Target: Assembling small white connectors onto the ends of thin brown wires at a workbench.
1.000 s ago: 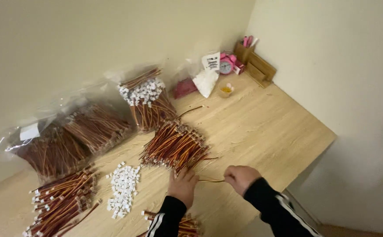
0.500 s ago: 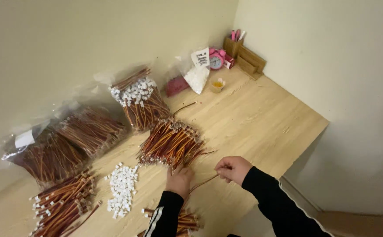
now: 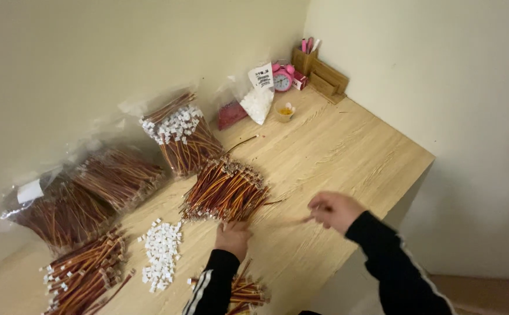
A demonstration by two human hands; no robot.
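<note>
- Far left on the surface, a finished wire bundle and a heap of white connectors lie just as they did a second ago
- The left hand stays flat, fingers together, pressing the near edge of the loose wire pile
- The right hand has swung out to the right since a moment ago, blurred, fingers pinched on a single wire drawn clear of the pile
</note>
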